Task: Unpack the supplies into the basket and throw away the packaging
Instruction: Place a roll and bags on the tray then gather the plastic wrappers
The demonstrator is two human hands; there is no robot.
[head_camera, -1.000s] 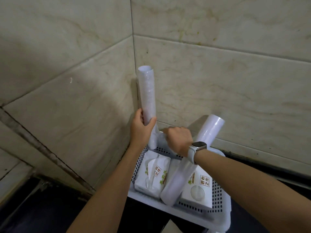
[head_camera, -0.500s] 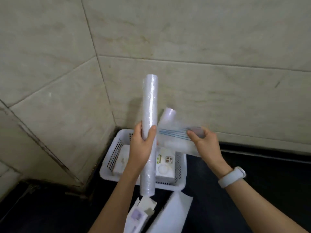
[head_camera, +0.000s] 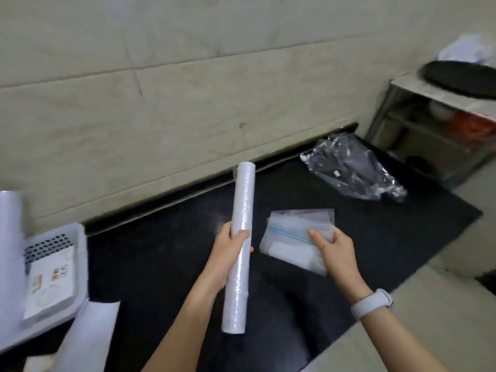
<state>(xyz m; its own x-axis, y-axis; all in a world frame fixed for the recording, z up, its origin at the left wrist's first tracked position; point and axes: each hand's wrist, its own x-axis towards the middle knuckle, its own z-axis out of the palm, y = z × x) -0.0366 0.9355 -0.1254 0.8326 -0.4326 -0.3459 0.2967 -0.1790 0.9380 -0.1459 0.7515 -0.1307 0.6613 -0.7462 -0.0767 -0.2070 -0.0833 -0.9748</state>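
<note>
My left hand [head_camera: 231,249] grips a long white roll wrapped in clear film [head_camera: 240,238], held nearly upright over the black counter. My right hand [head_camera: 332,247] holds an empty clear plastic bag with blue zip lines [head_camera: 292,238] just right of the roll. The white perforated basket [head_camera: 80,253] stands at the far left with a white tissue pack [head_camera: 51,285] inside. Another tall white roll [head_camera: 9,264] stands at the left edge in front of the basket.
A crumpled clear wrapper [head_camera: 357,170] lies on the black counter [head_camera: 166,251] at the back right. A white sheet [head_camera: 86,339] lies below the basket. A round black bin top [head_camera: 461,77] with white paper sits on a stand at the far right.
The view has swung right, away from the corner and basket. Both hands carried the roll and the clear bag out of the basket and now hold them over the open counter.
</note>
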